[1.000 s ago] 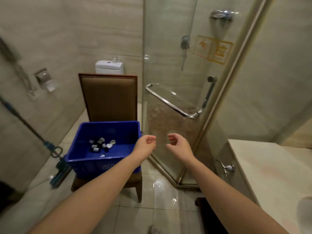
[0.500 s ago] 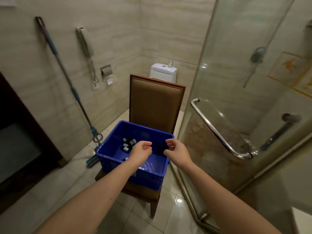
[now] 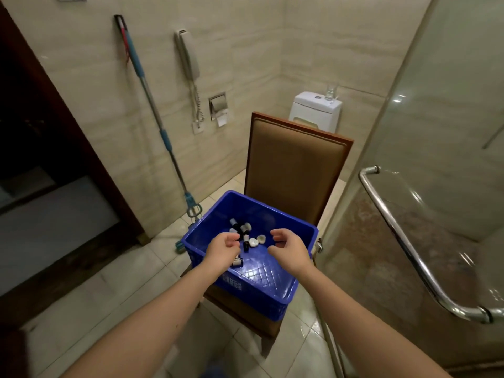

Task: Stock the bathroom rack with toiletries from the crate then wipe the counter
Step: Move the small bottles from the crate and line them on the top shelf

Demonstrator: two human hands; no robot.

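In a bathroom with beige walls and a pale tiled floor, the blue crate stands on a brown chair before the toilet, with small bottles lying in its far left part. Both hands hang over the crate, the left hand just above the bottles, the right hand beside it, each loosely curled and holding nothing. A mop leans on the left wall, and a glass shower door stands close on the right.

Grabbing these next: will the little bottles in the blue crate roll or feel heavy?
Probably light: the little bottles are tiny beside the left hand. They look round and lie loose on the crate floor, so a nudge likely rolls them.
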